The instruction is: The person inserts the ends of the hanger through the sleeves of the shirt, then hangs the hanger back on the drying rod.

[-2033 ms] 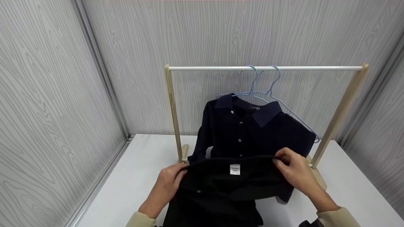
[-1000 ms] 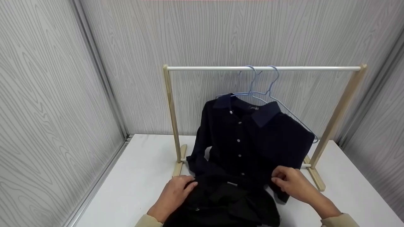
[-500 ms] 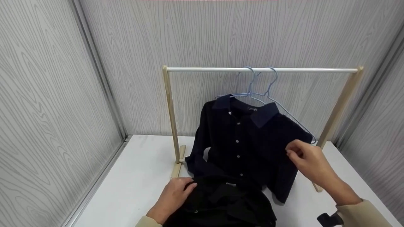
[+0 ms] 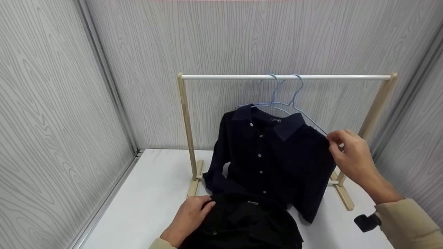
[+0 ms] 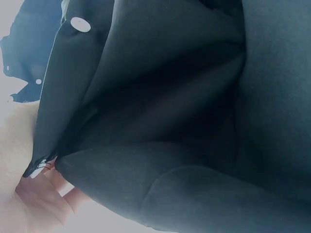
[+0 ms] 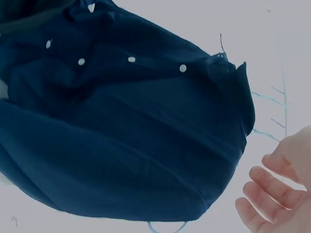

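In the head view, a dark navy button-up shirt (image 4: 263, 155) hangs on a light-blue wire hanger (image 4: 273, 93). My right hand (image 4: 354, 155) is at the shirt's right shoulder, near the hanger's end. In the right wrist view its fingers (image 6: 272, 189) are loosely bent and spread, beside the shirt (image 6: 121, 121) with nothing between them. My left hand (image 4: 188, 216) pinches the waistband edge of a black garment (image 4: 256, 224) in front of the shirt. A fold of this black garment (image 5: 160, 116) fills the left wrist view, with a pale button near the top.
A small rack with a white rail (image 4: 221, 77) and wooden posts (image 4: 188, 128) stands on the white table (image 4: 131, 207). A second blue hanger (image 4: 297, 90) hangs behind the first. Grey wood-patterned panels (image 4: 138, 52) enclose the table.
The black garment has been lowered. My right hand has let go of its waistband and moved up and right to the shirt's shoulder. My left hand has dropped slightly, still pinching the waistband.
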### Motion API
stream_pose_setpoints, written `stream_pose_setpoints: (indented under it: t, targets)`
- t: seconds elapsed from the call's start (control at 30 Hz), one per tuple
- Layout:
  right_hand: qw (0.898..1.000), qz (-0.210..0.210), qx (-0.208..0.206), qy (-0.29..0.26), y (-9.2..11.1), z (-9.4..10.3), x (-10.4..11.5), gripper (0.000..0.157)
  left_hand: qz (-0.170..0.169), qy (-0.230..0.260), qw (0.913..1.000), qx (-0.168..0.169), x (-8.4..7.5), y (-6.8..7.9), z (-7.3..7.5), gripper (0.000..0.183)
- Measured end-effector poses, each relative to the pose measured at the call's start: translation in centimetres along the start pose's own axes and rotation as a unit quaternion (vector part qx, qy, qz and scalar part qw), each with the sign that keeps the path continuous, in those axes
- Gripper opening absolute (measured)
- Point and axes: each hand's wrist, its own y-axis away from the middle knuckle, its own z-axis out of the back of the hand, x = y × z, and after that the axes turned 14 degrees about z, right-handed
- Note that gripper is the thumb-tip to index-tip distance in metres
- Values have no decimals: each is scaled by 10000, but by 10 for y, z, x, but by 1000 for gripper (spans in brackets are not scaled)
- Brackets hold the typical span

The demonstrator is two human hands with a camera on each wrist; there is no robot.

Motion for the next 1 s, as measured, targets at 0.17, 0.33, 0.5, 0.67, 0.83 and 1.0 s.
stream_pose_setpoints:
  t: [0.17, 0.33, 0.5, 0.67, 0.83, 1.0]
  targets:
    - [9993, -10, 242, 278, -13, 1, -6, 16, 29, 29, 10000, -3, 0, 0, 1, 16]
    - [9978, -154, 564, 316, -22, -1, -16, 16, 99, 152, 9998, 104, 0, 0, 0, 16]
    - [9947, -196, 910, 425, -29, -8, -26, 17, 154, 163, 9996, 191, 0, 1, 0, 16]
    - [9908, -321, 1218, 492, -37, -16, -32, 19, 199, 243, 9990, 303, 0, 3, 1, 16]
    - [9863, -551, 1428, 619, -43, -18, -36, 17, 190, 280, 9986, 406, 1, 5, 1, 16]
    - [9831, -640, 1561, 709, -46, -22, -38, 17, 273, 293, 9980, 485, 3, 7, 0, 16]
